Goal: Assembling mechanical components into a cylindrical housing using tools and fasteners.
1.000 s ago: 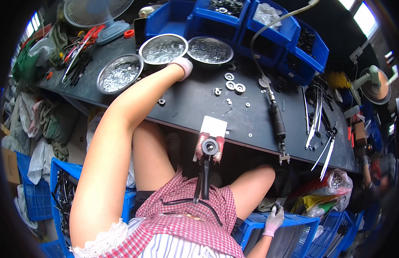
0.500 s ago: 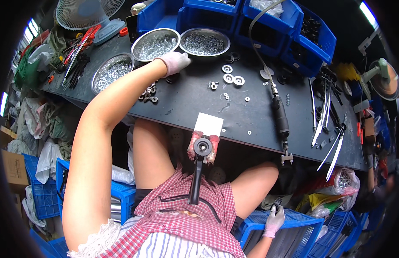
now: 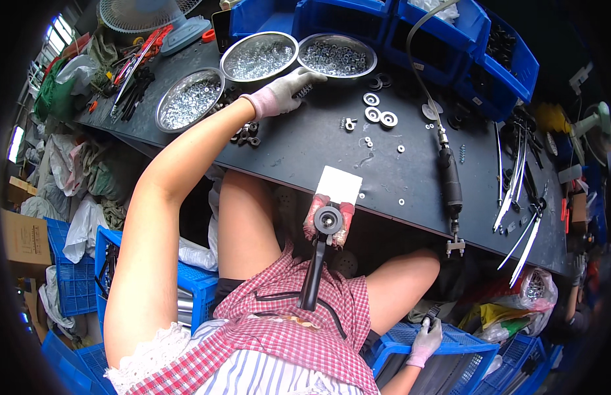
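Note:
My left hand, in a white glove, reaches over the table just below two metal bowls. Its thumb and fingers are closed on a small dark coil spring. Low on the right, my gloved right hand grips a small dark ribbed part above a blue crate. Between my knees, a black handle with a round collar rests at red-padded supports by the table edge. A white square plate lies behind it.
Bowls of small metal parts stand at the back left, below blue bins. A hanging power driver is on the right, near white cable ties. Pale washers and dark metal fittings lie on the table.
My left hand has drawn slightly back from the bowls' rims, and a coil spring now shows in its fingers. My right hand stays low with its dark part. The whole view has shifted.

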`<move>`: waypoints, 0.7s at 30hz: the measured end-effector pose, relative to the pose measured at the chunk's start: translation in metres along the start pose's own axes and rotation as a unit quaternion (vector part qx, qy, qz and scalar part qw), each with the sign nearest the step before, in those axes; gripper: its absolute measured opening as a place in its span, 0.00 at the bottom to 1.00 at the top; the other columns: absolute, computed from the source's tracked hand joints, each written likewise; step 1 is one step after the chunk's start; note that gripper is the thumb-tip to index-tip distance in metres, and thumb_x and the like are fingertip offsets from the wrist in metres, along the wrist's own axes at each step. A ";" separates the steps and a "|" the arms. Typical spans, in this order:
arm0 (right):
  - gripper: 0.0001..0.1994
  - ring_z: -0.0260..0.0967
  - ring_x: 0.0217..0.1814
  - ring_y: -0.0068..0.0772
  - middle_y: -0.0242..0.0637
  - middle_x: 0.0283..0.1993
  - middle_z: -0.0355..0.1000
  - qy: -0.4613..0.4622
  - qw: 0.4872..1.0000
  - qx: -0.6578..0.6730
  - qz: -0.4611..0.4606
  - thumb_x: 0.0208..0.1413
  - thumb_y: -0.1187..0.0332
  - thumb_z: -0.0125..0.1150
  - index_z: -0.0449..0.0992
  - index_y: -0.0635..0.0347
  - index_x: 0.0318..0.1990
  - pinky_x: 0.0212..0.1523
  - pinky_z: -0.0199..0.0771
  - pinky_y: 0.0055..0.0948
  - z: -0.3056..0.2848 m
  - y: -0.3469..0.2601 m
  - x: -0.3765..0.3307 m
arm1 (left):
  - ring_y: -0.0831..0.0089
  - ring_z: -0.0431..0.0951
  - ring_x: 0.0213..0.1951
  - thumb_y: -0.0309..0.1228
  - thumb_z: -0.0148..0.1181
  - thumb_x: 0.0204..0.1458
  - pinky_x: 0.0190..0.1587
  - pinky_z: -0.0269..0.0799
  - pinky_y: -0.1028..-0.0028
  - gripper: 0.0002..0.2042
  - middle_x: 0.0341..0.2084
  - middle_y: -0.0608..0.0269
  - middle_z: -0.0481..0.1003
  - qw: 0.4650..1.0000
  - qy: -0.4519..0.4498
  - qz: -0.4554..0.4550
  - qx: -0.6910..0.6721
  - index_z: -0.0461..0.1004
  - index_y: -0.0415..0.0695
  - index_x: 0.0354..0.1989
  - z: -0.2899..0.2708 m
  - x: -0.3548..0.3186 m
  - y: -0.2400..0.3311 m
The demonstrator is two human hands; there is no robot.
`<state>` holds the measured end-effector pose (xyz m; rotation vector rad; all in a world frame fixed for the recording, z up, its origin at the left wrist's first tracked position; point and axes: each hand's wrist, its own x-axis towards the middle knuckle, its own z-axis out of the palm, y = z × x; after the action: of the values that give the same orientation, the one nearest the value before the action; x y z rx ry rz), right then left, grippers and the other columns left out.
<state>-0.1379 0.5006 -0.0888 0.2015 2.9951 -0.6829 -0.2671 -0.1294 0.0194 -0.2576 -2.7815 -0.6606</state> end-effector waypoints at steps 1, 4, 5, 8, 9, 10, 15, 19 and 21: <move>0.12 0.72 0.44 0.56 0.53 0.41 0.75 -0.001 1.000 -0.001 0.001 0.56 0.67 0.57 0.74 0.68 0.40 0.45 0.69 0.44 0.002 0.003 0.000 | 0.59 0.65 0.60 0.11 0.56 0.41 0.67 0.58 0.67 0.37 0.55 0.55 0.64 1.000 -0.011 -0.012 -0.021 0.61 0.49 0.64 0.000 0.000 0.002; 0.12 0.72 0.44 0.57 0.55 0.40 0.75 0.023 0.999 -0.020 -0.013 0.56 0.67 0.57 0.74 0.69 0.40 0.46 0.70 0.43 0.002 0.008 0.000 | 0.59 0.65 0.59 0.11 0.56 0.41 0.66 0.58 0.67 0.38 0.56 0.54 0.64 0.998 0.005 -0.031 -0.058 0.60 0.50 0.66 -0.004 0.000 0.012; 0.13 0.72 0.46 0.55 0.54 0.41 0.75 0.003 1.000 -0.016 0.006 0.57 0.66 0.57 0.74 0.70 0.43 0.48 0.69 0.42 -0.002 0.005 -0.001 | 0.63 0.68 0.58 0.11 0.56 0.42 0.63 0.62 0.69 0.39 0.54 0.55 0.66 0.998 0.019 -0.004 -0.054 0.59 0.49 0.67 -0.003 -0.002 0.008; 0.13 0.69 0.46 0.37 0.43 0.43 0.74 0.162 0.968 0.192 -0.016 0.61 0.67 0.56 0.72 0.71 0.44 0.50 0.67 0.35 0.010 0.021 -0.010 | 0.68 0.69 0.56 0.12 0.56 0.43 0.60 0.64 0.72 0.38 0.51 0.58 0.68 0.984 0.017 -0.008 -0.179 0.58 0.48 0.67 0.002 -0.002 0.028; 0.13 0.64 0.49 0.29 0.39 0.48 0.70 0.147 0.936 0.318 0.024 0.63 0.65 0.52 0.70 0.69 0.46 0.53 0.64 0.32 -0.006 -0.008 -0.009 | 0.73 0.69 0.56 0.12 0.57 0.44 0.56 0.66 0.75 0.37 0.53 0.59 0.69 0.990 0.032 0.002 -0.136 0.58 0.44 0.67 0.001 -0.011 0.039; 0.13 0.64 0.47 0.28 0.37 0.47 0.69 0.060 0.909 0.411 -0.029 0.65 0.63 0.48 0.70 0.64 0.45 0.53 0.64 0.30 -0.031 -0.036 0.005 | 0.70 0.66 0.61 0.11 0.54 0.44 0.60 0.64 0.72 0.36 0.59 0.56 0.67 0.990 0.031 -0.002 -0.137 0.58 0.41 0.66 -0.003 -0.016 0.048; 0.13 0.65 0.46 0.23 0.34 0.43 0.66 0.017 0.846 0.494 -0.200 0.66 0.61 0.43 0.66 0.62 0.46 0.50 0.66 0.25 -0.051 -0.122 0.038 | 0.60 0.57 0.69 0.10 0.47 0.45 0.68 0.54 0.67 0.36 0.63 0.48 0.61 0.990 0.069 -0.002 -0.123 0.55 0.40 0.67 0.012 -0.008 0.047; 0.15 0.66 0.39 0.20 0.32 0.39 0.67 -0.075 0.764 0.622 -0.152 0.64 0.58 0.48 0.68 0.63 0.41 0.42 0.68 0.24 -0.027 -0.196 0.036 | 0.57 0.74 0.53 0.13 0.51 0.45 0.60 0.66 0.67 0.36 0.49 0.47 0.73 0.997 0.069 -0.027 0.000 0.56 0.45 0.68 0.028 0.000 0.026; 0.14 0.67 0.38 0.21 0.32 0.39 0.69 -0.131 0.760 0.615 -0.162 0.63 0.58 0.49 0.68 0.62 0.43 0.43 0.69 0.24 -0.011 -0.201 0.026 | 0.61 0.76 0.48 0.14 0.53 0.45 0.56 0.69 0.68 0.35 0.44 0.49 0.75 0.993 0.035 -0.103 -0.056 0.57 0.46 0.67 0.017 0.001 0.040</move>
<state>-0.1926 0.3293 0.0047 -0.3520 1.8268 -2.3413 -0.2624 -0.0858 0.0218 0.0306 -2.7306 -0.8591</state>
